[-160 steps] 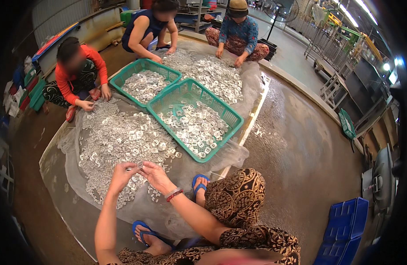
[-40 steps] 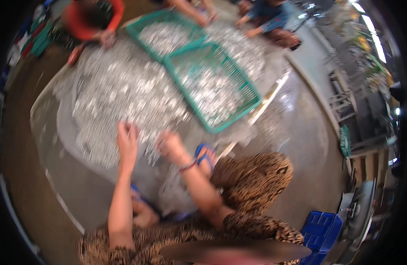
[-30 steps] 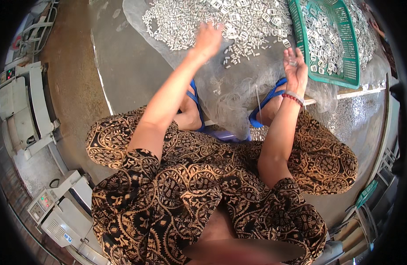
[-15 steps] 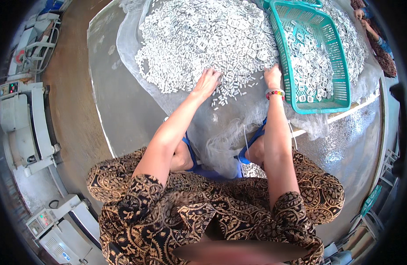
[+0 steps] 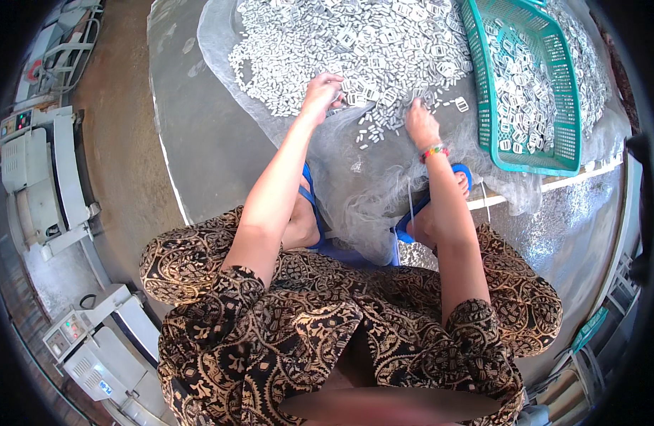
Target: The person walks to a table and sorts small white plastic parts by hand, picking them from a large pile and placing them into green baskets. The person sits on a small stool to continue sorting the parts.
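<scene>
Small white flat plastic buckle pieces [image 5: 383, 53] now lie under both hands; left hand [image 5: 321, 92] has closed on some, right hand [image 5: 420, 124] rests spread, gripping nothing, since half a second ago.

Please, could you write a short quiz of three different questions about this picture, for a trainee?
1. True or false: the left hand rests on the pile of small white pieces.
2. The teal basket lies on which side of the right hand? A) the person's left B) the person's right
3. Fill in: the white pieces lie on a clear plastic ____.

Key: 1 true; 2 B; 3 sheet.
</scene>
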Motion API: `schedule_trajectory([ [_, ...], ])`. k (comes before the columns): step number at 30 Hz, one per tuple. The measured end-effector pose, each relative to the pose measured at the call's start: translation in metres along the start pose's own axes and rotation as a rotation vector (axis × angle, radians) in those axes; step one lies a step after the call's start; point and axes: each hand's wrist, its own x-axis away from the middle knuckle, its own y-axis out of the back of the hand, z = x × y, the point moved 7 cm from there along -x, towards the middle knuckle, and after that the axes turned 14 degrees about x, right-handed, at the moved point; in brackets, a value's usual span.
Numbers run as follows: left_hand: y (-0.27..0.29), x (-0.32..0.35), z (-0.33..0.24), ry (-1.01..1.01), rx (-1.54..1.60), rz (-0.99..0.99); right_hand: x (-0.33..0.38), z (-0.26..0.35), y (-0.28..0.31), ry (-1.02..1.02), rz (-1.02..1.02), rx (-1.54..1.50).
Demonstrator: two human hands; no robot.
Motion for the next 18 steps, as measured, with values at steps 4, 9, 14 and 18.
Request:
schedule_trajectory([
  [4, -0.052, -0.002, -0.004, -0.519, -0.985, 0.085, 0.040, 0.026, -0.011, 0.239, -0.063, -0.135],
  [9, -0.059, -0.006, 0.022, -0.320, -0.960, 0.080, 0.046, -0.020, 0.023, 0.044, -0.259, -0.666],
  [14, -0.040, 0.022, -0.007, -0.048, -0.219, 0.162, 0.024, -0.049, 0.032, -0.131, -0.181, -0.495],
  [18, -0.054, 0.068, -0.030, 0.121, 0.676, 0.267, 0.026, -0.003, -0.002, 0.010, -0.118, -0.292],
])
